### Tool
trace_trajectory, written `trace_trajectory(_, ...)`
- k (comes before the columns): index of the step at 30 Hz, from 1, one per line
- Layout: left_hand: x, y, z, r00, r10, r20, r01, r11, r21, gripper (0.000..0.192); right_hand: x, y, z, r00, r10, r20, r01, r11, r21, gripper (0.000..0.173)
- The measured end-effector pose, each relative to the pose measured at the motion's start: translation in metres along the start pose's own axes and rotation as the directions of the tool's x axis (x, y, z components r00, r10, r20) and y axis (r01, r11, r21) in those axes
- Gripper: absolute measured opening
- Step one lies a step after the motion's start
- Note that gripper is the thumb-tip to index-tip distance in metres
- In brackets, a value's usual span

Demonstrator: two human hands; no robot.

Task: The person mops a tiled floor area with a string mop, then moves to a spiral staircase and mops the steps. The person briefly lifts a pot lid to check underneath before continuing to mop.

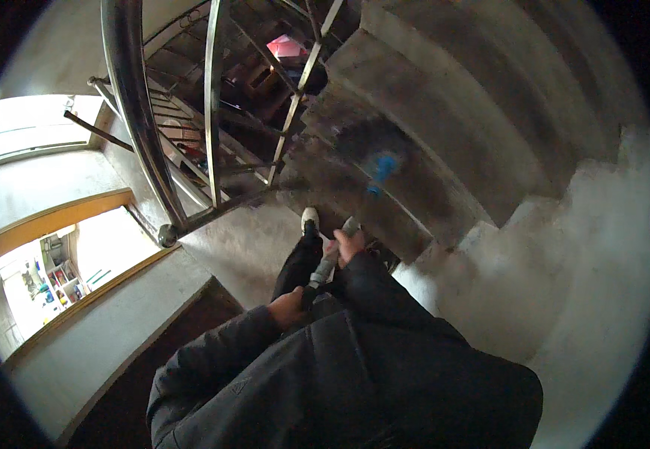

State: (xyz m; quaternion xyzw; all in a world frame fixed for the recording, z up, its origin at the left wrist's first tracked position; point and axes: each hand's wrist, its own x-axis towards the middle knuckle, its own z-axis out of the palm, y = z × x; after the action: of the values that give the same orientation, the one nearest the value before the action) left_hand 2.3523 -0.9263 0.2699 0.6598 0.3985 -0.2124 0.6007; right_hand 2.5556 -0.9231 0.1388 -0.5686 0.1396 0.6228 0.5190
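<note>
A long-handled tool, which looks like a mop, runs from my waist out over the stairs. Its grey handle [320, 273] is in both hands. My left hand [288, 308] wraps the near end, close to my body. Farther up, my right hand [349, 246] closes around the handle below its grey upper part. A blue fitting [384, 167] lies at the far end, blurred, over a concrete step [409, 185]. Around it is a dark patch; whether this is mop strands or a wet stain I cannot tell.
Concrete stairs [431, 106] curve up to the right beside a stained white wall [572, 269]. A metal railing [213, 112] stands at left, with cluttered objects beyond its bars. A wood-framed opening [61, 224] shows shelves. My shoe [310, 214] is on the landing [241, 236].
</note>
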Motion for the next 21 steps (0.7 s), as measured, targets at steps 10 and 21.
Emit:
trace_trajectory(10,0.077,0.042,-0.033,0.868,-0.044,0.495,0.030,0.999,0.036,0.033,0.042,-0.002,-0.124,0.887,0.400,-0.232,-0.449,0.865,-0.225,0.035)
trace_trajectory(21,-0.041,0.012,-0.160,0.907,-0.419,-0.048,0.343,0.800,-0.493,0.029,0.120,0.043,0.182,0.961,0.032,0.276,0.131,0.823,-0.552,0.051)
